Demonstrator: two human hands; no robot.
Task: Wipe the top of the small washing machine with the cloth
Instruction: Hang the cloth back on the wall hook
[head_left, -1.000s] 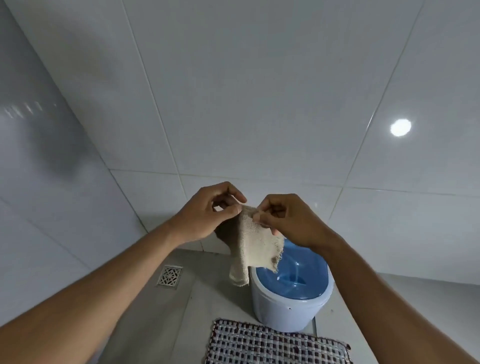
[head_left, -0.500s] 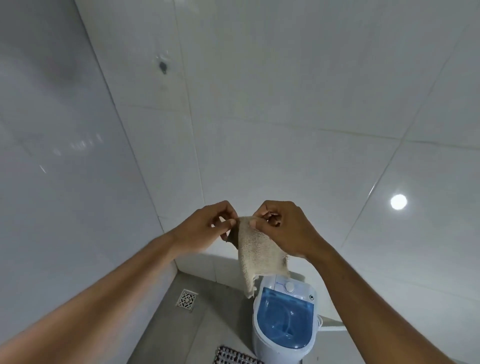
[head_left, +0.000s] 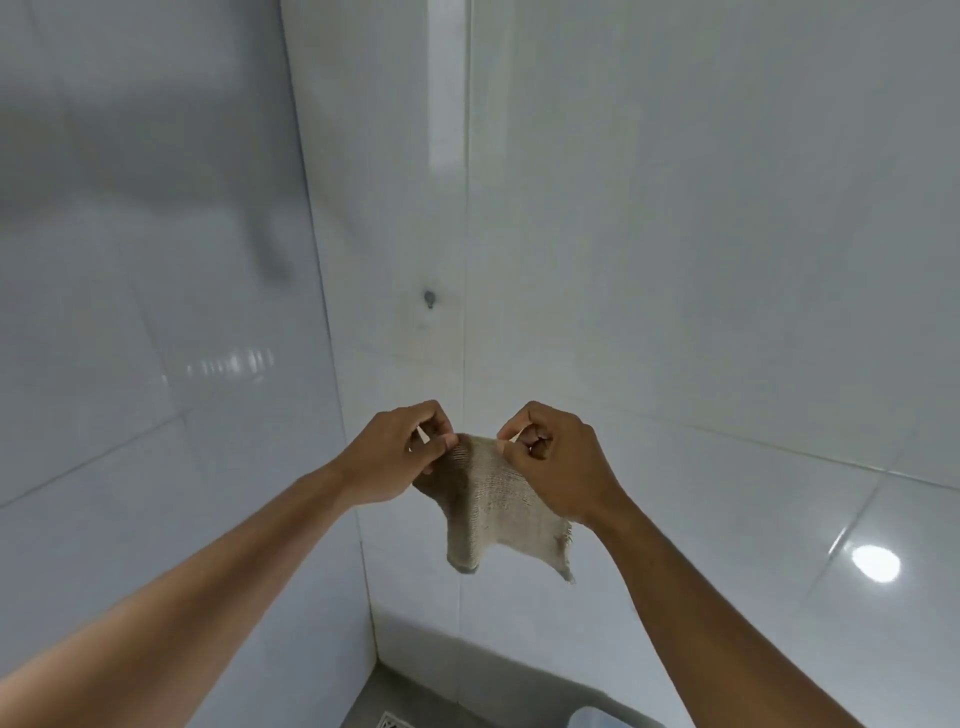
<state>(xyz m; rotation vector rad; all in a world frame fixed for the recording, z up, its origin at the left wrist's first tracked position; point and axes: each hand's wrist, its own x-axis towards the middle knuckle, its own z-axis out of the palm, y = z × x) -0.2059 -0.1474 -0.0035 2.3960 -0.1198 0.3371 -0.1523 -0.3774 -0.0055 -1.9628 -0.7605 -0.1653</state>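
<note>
Left wall: glossy white tiles (head_left: 130, 364) are filling the left side, catching soft reflections.
Floor drain: a corner of a drain grate (head_left: 390, 721) is showing at the bottom edge.
Left hand: the left hand (head_left: 400, 457) is pinching one top corner of the cloth between thumb and forefinger, raised in front of the wall corner.
Cloth: a small beige woven cloth (head_left: 488, 499) is hanging limp between the hands, its lower right edge fraying.
Handling: it is looking light, soft and floppy; bunching it into one palm should suit wiping.
Right hand: the right hand (head_left: 558, 465) is pinching the other top corner.
Washing machine: only a pale sliver of the small washing machine (head_left: 597, 718) is peeking in, well below the cloth.
</note>
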